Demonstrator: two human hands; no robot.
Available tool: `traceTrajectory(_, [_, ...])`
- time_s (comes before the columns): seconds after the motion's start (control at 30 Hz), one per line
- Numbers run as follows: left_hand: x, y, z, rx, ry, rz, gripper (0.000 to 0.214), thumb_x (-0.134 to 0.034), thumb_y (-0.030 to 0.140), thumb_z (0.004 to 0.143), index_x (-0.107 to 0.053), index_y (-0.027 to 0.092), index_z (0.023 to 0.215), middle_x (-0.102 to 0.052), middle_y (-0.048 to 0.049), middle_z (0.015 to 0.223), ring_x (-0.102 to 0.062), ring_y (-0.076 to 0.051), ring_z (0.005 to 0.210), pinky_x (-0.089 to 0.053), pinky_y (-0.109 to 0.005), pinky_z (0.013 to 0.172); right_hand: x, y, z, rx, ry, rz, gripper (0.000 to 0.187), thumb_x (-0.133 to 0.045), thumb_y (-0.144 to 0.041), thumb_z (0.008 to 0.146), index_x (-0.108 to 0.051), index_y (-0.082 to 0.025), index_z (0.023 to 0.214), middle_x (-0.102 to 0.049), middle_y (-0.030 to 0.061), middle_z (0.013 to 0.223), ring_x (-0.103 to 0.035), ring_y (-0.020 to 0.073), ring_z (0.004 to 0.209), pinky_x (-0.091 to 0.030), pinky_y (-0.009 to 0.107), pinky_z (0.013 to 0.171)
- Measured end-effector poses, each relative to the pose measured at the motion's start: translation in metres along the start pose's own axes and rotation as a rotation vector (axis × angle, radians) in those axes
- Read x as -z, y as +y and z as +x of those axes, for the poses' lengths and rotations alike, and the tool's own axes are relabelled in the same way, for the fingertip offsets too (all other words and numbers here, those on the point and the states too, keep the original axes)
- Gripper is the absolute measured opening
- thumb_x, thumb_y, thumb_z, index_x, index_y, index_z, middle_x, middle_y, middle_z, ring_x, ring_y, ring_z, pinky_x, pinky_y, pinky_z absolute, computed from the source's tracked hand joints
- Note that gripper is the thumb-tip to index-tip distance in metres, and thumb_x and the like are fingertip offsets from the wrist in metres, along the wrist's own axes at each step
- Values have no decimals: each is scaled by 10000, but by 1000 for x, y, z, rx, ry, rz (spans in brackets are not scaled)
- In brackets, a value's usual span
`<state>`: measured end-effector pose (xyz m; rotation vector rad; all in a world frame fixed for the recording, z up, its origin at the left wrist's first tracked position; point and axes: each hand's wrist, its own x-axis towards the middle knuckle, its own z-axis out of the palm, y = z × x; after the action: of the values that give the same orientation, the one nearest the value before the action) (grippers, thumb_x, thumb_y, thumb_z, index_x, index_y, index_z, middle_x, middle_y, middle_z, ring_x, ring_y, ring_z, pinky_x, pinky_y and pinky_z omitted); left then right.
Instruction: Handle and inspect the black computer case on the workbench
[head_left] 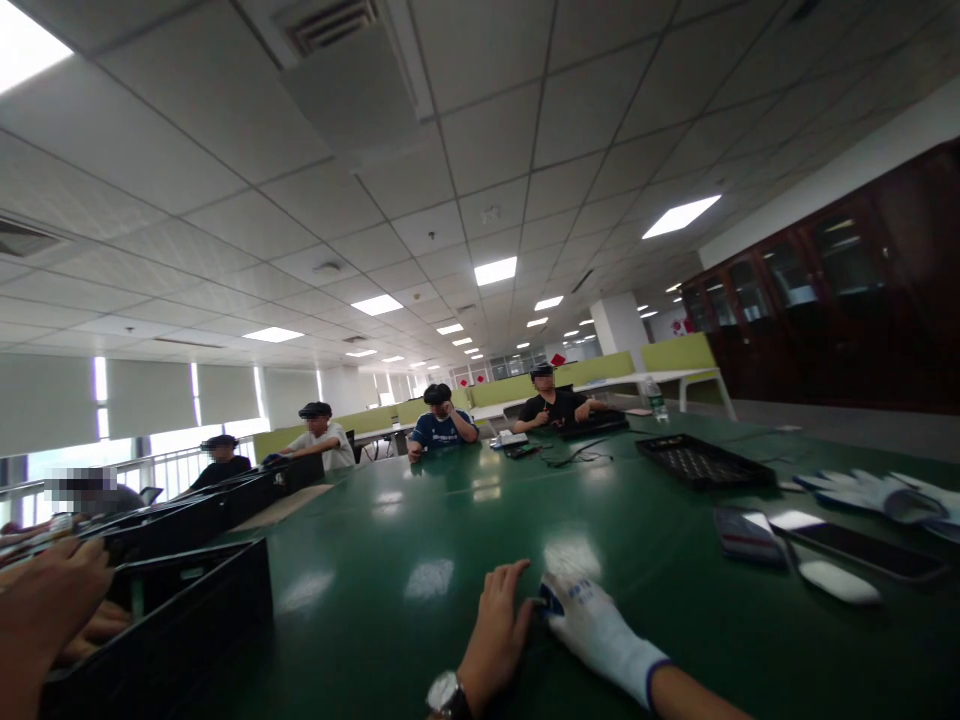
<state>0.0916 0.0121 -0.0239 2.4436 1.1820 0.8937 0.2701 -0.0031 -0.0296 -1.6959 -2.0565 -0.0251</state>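
Observation:
My left hand (pixel 496 615), bare with a watch (pixel 445 692) at the wrist, rests over the green tabletop (pixel 360 620). Its fingers are stretched forward, and the thumb points toward the other hand. Close beside it, my right hand (pixel 589 622) wears a white knit work glove with blue on the finger side. The gloved fingers are curled inward. A small pale tip shows between the two hands, at the gloved fingertips; I cannot make out what it is. The underside of the right hand is hidden.
At right lie a phone (pixel 862 543), a dark flat item (pixel 750 537), a white mouse-shaped object (pixel 838 582), gloves (pixel 870 492) and a black tray (pixel 701 462). A co-worker's hands (pixel 56 600) reach into a black case (pixel 217 610) at left. Several people sit around the table.

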Motion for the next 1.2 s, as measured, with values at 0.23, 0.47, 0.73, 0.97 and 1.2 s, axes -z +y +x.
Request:
traceTrajectory(0.23, [-1, 7, -4, -22, -179, 110, 695, -435, 153, 868, -340, 265, 1547, -403, -78, 1562, -339, -261, 1435, -272, -494, 1193, 0, 2, 2, -29, -29, 23, 519, -555, -250, 906, -562, -164, 1418, -518, 164, 1483, -448, 333, 1395, -317, 421, 1182])
traceTrajectory(0.47, [1, 8, -6, 18, -240, 130, 755, -432, 200, 904, -151, 182, 1605, -444, -145, 1524, -393, -269, 1408, -231, -522, 1209, 1, 1, 3, -6, -51, 263, 603, -578, -148, 795, -560, -153, 1397, -651, 142, 1312, -608, 260, 1220, -429, 325, 1072])
traceTrajectory(0.73, [5, 18, -8, 36, -244, 103, 716, -461, 230, 889, -267, 213, 1578, -397, -121, 1570, -342, -296, 1442, -243, -557, 1203, -19, 18, 5, 186, -42, -27, 444, -539, -46, 802, -703, -166, 1197, -476, 155, 1516, -484, 389, 1351, -372, 505, 1144])
traceTrajectory(0.97, [0, 9, -7, -6, -217, 87, 858, -487, 161, 833, -140, 287, 1608, -296, -84, 1624, -285, -302, 1470, -231, -551, 1211, -5, 11, 3, 98, -10, 119, 447, -544, -232, 855, -643, -228, 1291, -640, 97, 1358, -592, 289, 1234, -436, 380, 1077])
traceTrajectory(1.2, [3, 10, -7, 24, -243, 111, 868, -497, 171, 834, -119, 229, 1613, -256, -116, 1642, -249, -306, 1495, -213, -568, 1219, 0, 10, 0, 67, -2, -9, 414, -550, -205, 850, -690, -248, 1238, -614, 85, 1399, -558, 321, 1280, -421, 410, 1090])
